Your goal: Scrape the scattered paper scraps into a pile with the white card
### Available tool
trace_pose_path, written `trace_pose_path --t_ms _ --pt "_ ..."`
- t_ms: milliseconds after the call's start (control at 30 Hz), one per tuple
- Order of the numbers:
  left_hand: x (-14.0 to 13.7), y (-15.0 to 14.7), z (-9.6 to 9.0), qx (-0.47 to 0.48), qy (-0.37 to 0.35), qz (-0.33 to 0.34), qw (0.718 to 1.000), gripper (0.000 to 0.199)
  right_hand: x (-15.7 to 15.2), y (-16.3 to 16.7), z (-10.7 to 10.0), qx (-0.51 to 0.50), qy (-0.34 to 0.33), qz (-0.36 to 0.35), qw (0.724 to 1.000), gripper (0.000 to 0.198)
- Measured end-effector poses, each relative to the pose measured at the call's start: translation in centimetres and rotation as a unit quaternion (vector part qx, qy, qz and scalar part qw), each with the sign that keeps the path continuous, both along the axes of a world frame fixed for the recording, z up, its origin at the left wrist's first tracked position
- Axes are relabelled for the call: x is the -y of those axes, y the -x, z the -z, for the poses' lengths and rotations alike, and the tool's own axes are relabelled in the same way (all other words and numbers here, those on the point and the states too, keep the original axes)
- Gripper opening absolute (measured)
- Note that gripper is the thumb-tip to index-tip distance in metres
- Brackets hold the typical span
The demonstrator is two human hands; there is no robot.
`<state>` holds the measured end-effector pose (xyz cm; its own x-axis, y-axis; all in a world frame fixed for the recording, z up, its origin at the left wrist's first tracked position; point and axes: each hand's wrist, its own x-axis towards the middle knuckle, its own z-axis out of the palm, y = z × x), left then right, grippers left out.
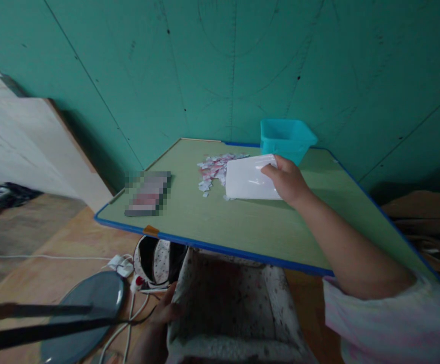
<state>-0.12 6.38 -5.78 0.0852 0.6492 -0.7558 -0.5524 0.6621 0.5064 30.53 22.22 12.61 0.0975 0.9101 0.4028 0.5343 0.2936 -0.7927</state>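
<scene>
My right hand (290,179) is closed on the right end of a flat, glossy white sheet (248,179), thumb on top. Its left end reaches the heap of torn paper scraps (214,167), white and pinkish, lying on the pale green tabletop (205,222). Below the table's front edge, my left hand (166,308) grips the left side of a stained, speckled white bin (292,323). The bin stands open, its inside dark. Some fingers of the left hand are hidden.
A turquoise plastic basket (286,144) stands at the table's back right, near the green wall (205,71). A blurred-out flat object (147,194) lies at left. On the floor are a grey round stool (87,308), a patterned bag (161,260), and white cables (129,323).
</scene>
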Motion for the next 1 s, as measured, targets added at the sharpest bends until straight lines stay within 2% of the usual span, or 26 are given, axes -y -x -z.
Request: trace_pose_path --t_ms 100,200,533,733,933,1000 --pt "0.0 0.2 0.2 0.02 0.04 0.034 0.998 0.066 -0.2 0.0 0.0 0.034 -0.016 0.037 0.999 0.01" --pt "0.0 0.1 0.2 0.021 0.052 0.031 0.998 0.066 -0.2 -0.2 -0.1 0.035 -0.029 0.055 0.997 0.009" --pt "-0.2 -0.1 -0.4 0.011 0.067 0.01 0.998 0.06 -0.3 -0.4 0.4 -0.065 0.047 -0.065 0.995 0.015" --pt "-0.4 -0.3 -0.7 -0.015 0.094 -0.024 0.995 0.066 -0.8 -0.5 0.8 -0.089 0.026 -0.041 0.995 0.019" --pt "-0.6 -0.3 -0.7 0.011 0.069 -0.016 0.997 0.051 -0.4 0.3 1.1 -0.113 0.086 -0.11 0.984 0.022" --pt "-0.6 -0.2 -0.6 0.007 0.071 -0.017 0.997 0.049 -0.3 0.2 0.9 -0.14 0.088 -0.108 0.98 0.019"
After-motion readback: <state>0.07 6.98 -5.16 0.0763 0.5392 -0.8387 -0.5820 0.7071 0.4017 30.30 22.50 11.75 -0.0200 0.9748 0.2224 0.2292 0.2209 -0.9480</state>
